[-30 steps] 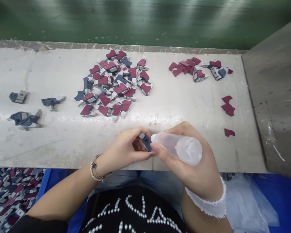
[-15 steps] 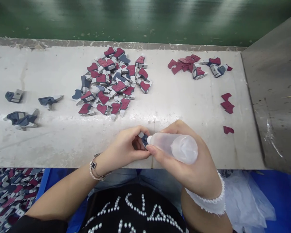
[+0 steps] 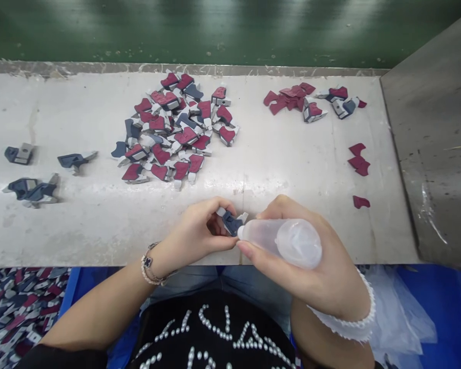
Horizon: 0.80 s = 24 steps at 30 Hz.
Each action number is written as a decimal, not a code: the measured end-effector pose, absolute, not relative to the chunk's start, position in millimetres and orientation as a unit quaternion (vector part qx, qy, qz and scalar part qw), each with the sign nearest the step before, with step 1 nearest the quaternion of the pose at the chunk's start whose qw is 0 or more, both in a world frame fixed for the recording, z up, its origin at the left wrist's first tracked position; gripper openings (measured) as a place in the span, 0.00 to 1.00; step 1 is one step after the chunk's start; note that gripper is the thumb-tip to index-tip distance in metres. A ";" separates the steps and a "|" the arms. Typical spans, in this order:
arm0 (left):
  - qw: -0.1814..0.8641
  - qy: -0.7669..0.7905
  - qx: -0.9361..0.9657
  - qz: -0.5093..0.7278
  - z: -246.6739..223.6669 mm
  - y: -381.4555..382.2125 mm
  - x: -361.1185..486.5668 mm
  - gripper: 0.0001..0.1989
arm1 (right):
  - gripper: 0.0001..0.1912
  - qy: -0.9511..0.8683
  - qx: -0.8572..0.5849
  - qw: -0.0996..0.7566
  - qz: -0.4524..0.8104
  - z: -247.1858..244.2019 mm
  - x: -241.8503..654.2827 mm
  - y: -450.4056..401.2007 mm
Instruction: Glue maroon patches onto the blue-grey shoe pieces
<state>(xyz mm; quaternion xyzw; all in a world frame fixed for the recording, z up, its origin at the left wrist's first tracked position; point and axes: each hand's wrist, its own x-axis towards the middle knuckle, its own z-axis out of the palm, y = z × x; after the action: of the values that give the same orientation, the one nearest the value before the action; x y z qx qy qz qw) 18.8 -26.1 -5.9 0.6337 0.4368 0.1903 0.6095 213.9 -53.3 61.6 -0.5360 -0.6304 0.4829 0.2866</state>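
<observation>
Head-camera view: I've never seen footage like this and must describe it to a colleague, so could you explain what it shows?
There is no machine doing the work here, just a person's two bare hands. One camera, worn on the head, looks forward and down at them.

The left hand holds a small blue-gray and light gray part. The right hand grips a translucent plastic bottle, its white tip at the part; whether they touch is hard to tell.

On the white worktable, a pile of similar parts, many faced in dark red, lies beyond the hands. A few blue-gray parts lie to the left; loose dark red pieces lie to the right. At lower left, a blue bin holds many more.
</observation>
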 end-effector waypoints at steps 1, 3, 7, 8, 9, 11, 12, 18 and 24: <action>0.612 0.440 0.630 0.187 -5.7 -26.2 18.7 0.18 | 0.13 -0.636 -0.533 0.279 0.484 62.6 215.3 -53.8; 0.614 0.445 0.626 0.183 -5.3 -26.4 18.6 0.17 | 0.13 -0.644 -0.530 0.268 0.482 64.7 217.5 -54.6; 0.612 0.444 0.628 0.183 -4.7 -26.6 19.0 0.17 | 0.13 -0.645 -0.543 0.262 0.469 67.3 219.6 -55.3; 0.610 0.442 0.631 0.185 -4.6 -26.7 19.2 0.17 | 0.13 -0.646 -0.549 0.264 0.461 67.7 219.9 -55.2; 0.608 0.440 0.635 0.187 -4.6 -26.7 19.5 0.17 | 0.13 -0.646 -0.556 0.267 0.451 68.1 220.1 -55.1; 0.601 0.438 0.642 0.188 -4.8 -26.8 19.9 0.17 | 0.13 -0.645 -0.568 0.278 0.428 68.9 220.2 -54.9; 0.597 0.438 0.645 0.188 -5.0 -26.9 20.1 0.17 | 0.13 -0.646 -0.572 0.282 0.420 69.3 220.0 -54.9; 0.585 0.437 0.659 0.181 -5.8 -27.7 20.1 0.17 | 0.14 -0.646 -0.578 0.282 0.412 69.2 216.8 -54.9; 0.578 0.431 0.668 0.185 -7.1 -27.4 18.5 0.16 | 0.12 -0.645 -0.581 0.295 0.400 67.6 213.2 -52.1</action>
<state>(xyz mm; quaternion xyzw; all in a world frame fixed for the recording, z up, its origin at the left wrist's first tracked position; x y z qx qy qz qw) 18.5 -27.4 -7.1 0.6682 0.4307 0.1852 0.5776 213.2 -52.1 67.6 -0.5809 -0.6446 0.3997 0.2954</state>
